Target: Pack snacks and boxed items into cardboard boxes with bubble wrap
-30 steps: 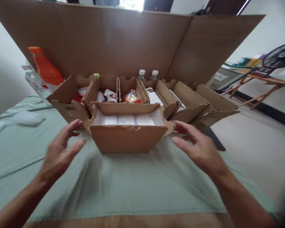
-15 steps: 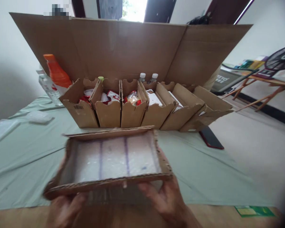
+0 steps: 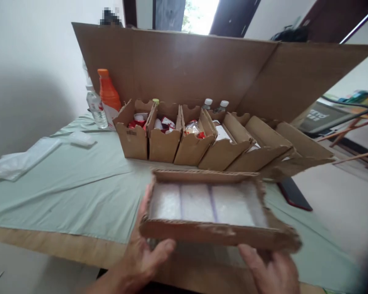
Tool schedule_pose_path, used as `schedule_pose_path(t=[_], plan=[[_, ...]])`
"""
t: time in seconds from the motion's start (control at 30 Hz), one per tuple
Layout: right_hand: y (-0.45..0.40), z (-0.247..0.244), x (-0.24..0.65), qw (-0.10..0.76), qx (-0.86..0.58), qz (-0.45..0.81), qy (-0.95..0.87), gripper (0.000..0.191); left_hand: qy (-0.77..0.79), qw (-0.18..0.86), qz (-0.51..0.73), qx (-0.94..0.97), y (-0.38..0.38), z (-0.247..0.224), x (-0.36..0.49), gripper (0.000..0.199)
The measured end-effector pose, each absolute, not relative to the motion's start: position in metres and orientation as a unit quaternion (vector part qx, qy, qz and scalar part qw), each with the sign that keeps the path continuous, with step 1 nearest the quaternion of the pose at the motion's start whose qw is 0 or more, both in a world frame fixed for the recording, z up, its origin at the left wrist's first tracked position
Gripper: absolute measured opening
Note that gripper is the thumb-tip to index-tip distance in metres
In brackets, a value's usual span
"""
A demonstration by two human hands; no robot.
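Note:
Between my hands is a shallow cardboard tray point(image 3: 221, 232), held above the front edge of the table. Its inside is lined with clear plastic over a white base with purple lines point(image 3: 199, 202). My left hand point(image 3: 144, 253) grips the left end, thumb along the near wall and fingers up the side. Closed on the near right corner, my right hand point(image 3: 270, 265) has its thumb on the near wall; its other fingers are partly hidden under the tray. Behind the tray stands a row of open cardboard bins point(image 3: 162, 145) holding red and white packets point(image 3: 168, 123).
A tall cardboard panel point(image 3: 184, 69) rises behind the bins. At its left stand an orange bottle point(image 3: 109, 94) and a clear bottle point(image 3: 96, 107). Plastic bags point(image 3: 27, 157) lie on the green cloth point(image 3: 79, 196). A dark flat object point(image 3: 294, 194) rests by the right bins.
My view has swung left, so the bins and panel sit further right. The tray has shifted to the right in the picture and stays in both hands.

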State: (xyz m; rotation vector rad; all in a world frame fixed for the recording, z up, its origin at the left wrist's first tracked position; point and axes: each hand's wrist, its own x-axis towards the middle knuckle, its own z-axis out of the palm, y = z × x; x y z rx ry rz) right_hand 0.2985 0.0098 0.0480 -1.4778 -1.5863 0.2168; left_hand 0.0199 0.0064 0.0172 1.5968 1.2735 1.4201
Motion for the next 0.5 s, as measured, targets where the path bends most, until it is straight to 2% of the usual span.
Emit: schedule_pose_path(t=[0.1,0.17,0.23,0.37,0.5], plan=[[0.034,0.036,0.246,0.480,-0.514,0.206,-0.681,0.067,0.609,0.226,0.539,0.536,-0.025,0.008,-0.025,0.084],[0.075,0.041,0.198,0.478,-0.435,0.311,-0.696,0.083,0.675,0.152,0.537,0.483,-0.026,0.020,-0.054,0.078],[0.120,0.051,0.147,0.446,-0.354,0.404,-0.716,0.092,0.704,0.095,0.560,0.426,-0.017,0.037,-0.075,0.080],[0.186,0.064,0.060,0.360,-0.250,0.435,-0.786,0.088,0.716,0.051,0.610,0.336,-0.005,0.043,-0.097,0.104],[0.206,0.050,0.017,0.325,-0.289,0.403,-0.805,0.082,0.712,0.045,0.590,0.377,-0.014,0.007,-0.118,0.103]])
